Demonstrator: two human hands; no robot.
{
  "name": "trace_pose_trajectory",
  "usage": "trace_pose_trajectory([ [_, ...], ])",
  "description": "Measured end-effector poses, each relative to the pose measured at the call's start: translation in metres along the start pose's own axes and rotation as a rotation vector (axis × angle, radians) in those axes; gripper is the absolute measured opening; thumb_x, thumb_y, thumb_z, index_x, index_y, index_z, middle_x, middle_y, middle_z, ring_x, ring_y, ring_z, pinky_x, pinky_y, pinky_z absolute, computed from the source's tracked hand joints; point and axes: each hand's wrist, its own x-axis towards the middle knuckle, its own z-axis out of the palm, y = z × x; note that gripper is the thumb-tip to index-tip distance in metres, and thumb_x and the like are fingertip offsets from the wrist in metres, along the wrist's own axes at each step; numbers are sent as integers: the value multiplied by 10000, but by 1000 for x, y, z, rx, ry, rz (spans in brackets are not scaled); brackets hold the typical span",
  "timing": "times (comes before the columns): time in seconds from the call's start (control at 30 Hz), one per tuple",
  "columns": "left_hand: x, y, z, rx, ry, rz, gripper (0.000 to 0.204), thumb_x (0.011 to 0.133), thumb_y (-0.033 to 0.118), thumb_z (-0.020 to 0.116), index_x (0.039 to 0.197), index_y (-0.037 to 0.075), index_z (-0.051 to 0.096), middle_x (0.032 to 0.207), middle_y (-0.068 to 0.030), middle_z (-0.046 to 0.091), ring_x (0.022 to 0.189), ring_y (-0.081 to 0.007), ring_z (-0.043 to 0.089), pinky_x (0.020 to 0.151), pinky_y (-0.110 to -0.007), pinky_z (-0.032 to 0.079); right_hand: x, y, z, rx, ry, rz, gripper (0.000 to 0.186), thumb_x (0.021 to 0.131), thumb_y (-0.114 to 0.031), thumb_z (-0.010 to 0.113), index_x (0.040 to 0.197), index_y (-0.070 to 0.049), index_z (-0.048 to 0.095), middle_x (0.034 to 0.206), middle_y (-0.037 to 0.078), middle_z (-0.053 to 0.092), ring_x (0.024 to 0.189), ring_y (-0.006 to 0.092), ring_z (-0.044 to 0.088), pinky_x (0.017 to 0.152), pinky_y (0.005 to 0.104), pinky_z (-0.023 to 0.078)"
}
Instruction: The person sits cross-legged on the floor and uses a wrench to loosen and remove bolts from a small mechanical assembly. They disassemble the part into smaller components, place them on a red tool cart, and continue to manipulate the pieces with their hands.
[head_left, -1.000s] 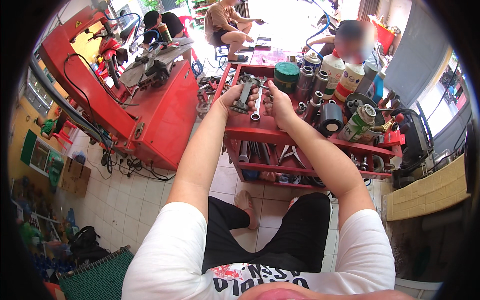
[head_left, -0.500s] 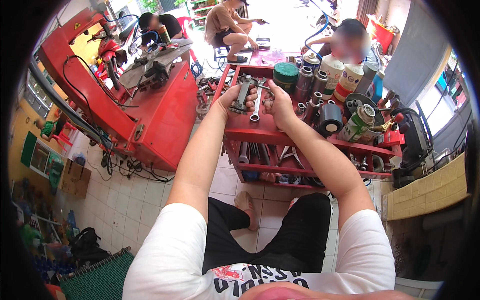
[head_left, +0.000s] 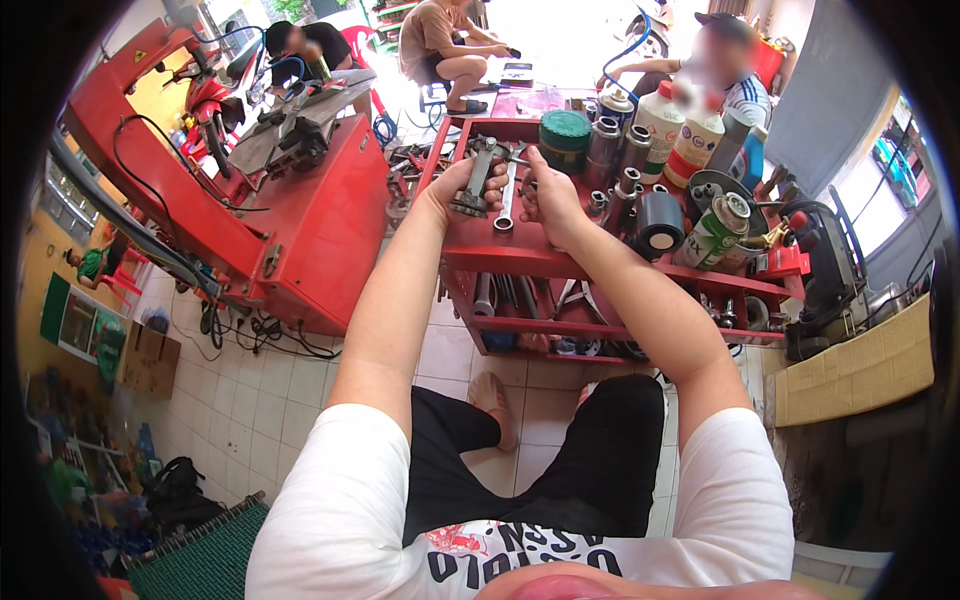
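Above the red tool cart (head_left: 575,262), my left hand (head_left: 455,186) is closed around a dark grey metal part (head_left: 483,172), long and narrow with a wide ribbed lower end. My right hand (head_left: 550,205) is closed close to the part's upper end, thumb up. A short dark rod-like piece shows between the two hands; my fingers hide most of what the right hand grips. Just under the hands, between them, a combination wrench (head_left: 507,205) lies on the cart top, its ring end toward me. A round green tub (head_left: 565,138) stands right behind my right hand.
On the cart's right stand metal cylinders (head_left: 603,150), bottles (head_left: 660,125), a green-white spray can (head_left: 722,228) and a dark cylinder (head_left: 660,225). Wrenches fill its lower shelf. A red machine (head_left: 315,235) stands left, cables on the floor. Several people sit beyond.
The view has shifted slightly. My right hand has turned a little and its thumb points up more. My left hand still grips the metal part. The person at the right has raised their head.
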Motion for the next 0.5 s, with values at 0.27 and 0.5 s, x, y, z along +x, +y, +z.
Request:
trace_pose_trajectory([
  [0.27,1,0,-6,7,-8,-3,305,1074,396,456,970,117,519,732,4,552,611,-127,635,651,-322,557,2,4,0,68,-41,-152,322,1025,-424,585,969,-108,558,700,-2,491,465,107,440,465,313,443],
  [0.5,4,-2,-1,32,33,15,285,1077,390,462,1008,119,520,770,4,559,627,-122,639,663,-349,569,14,13,-6,4,-72,-221,400,1023,-468,573,900,-87,586,631,-33,498,452,77,460,422,278,459],
])
